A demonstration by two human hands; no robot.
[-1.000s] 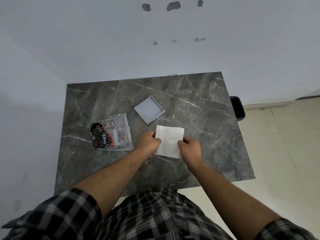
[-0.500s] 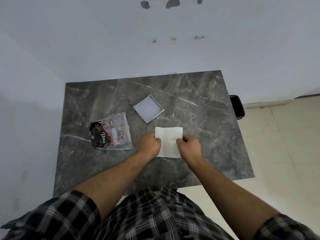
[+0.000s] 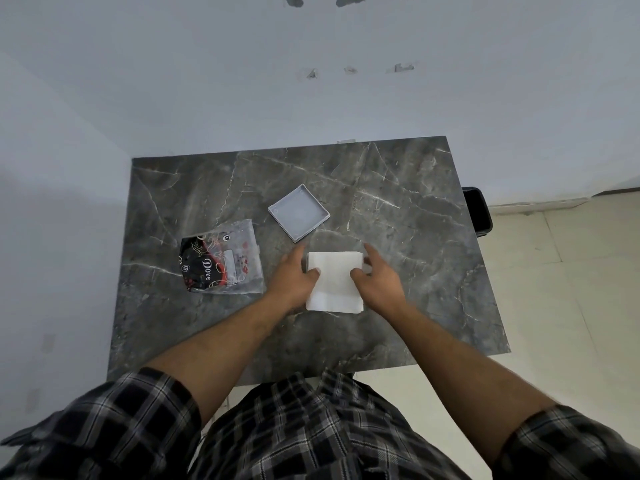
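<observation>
A white folded paper napkin lies flat on the dark marble table, near the middle. My left hand lies along the napkin's left edge with its fingers stretched forward and its thumb resting on the paper. My right hand mirrors it on the right edge, fingers straight and thumb on the paper. Layered edges show at the napkin's near side.
A shallow square white plastic tray sits just beyond the napkin. A clear plastic bag with black and red Dove packaging lies to the left. A black bin stands off the table's right edge. White walls close the far and left sides.
Both hands were curled and pinching the napkin's side edges; now their fingers are stretched out along its sides, with only the thumbs on the paper. The napkin has stayed in about the same spot.
</observation>
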